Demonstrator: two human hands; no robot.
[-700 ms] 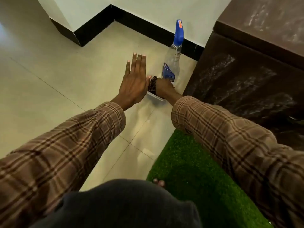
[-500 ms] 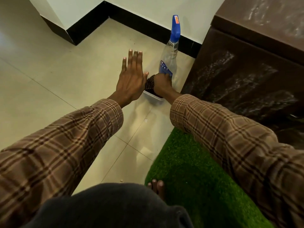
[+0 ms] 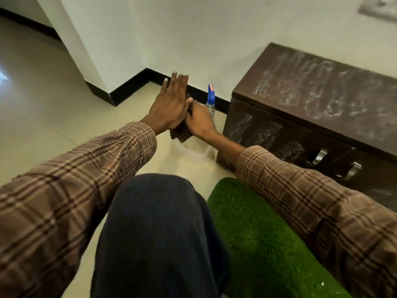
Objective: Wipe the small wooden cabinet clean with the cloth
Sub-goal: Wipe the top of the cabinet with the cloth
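While the right hand [image 3: 198, 121] grips the dark checked cloth [image 3: 181, 131] above a clear tub [image 3: 193, 152], the left hand [image 3: 169, 104] presses flat against it — soft, limp, probably damp, best bunched. The smeared cabinet [image 3: 311, 117] waits just beside.

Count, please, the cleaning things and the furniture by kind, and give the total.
Cloth: 1
Spray bottle: 1
Clear plastic tub: 1
Wooden cabinet: 1
Green mat: 1
Total: 5
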